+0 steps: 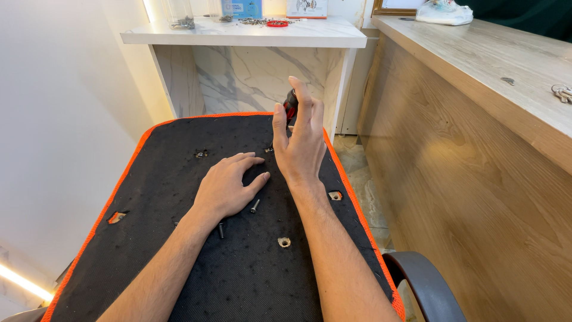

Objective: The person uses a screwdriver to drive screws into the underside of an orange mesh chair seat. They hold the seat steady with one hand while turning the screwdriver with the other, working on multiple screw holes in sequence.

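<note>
Room: white wall at 9 o'clock, a marble shelf (250,33) at 12 o'clock, a wooden counter (476,65) from 1 to 3 o'clock.
Surface: a black panel (250,262) with orange edge lies flat and fills the middle; it looks like the underside of a chair seat, turned up so the holes are reachable.
Holes: several mount holes show in the fabric, one at 6 o'clock from the hands (284,242), one at 3 o'clock (335,195), one at 9 o'clock near the edge (117,217), one at 11 o'clock (201,154).
Bolts: two loose bolts lie on the fabric, one (255,206) just beside the left thumb, one (220,230) by the left wrist; probably kept there to be close at hand.
Left hand: the left hand (229,182) rests palm down on the panel, fingers spread and flat. It grips nothing; it seems to press the panel steady.
Right hand: the right hand (301,140) stands upright above the panel, at 1 o'clock from the left hand, fingers stretched up and loose.
Tool: a red and black tool (290,105) shows behind the right fingers. Only its top is visible, so I cannot tell if the hand holds it or is only in front of it.
Armrest: a grey armrest (426,286) is at 5 o'clock.
</note>
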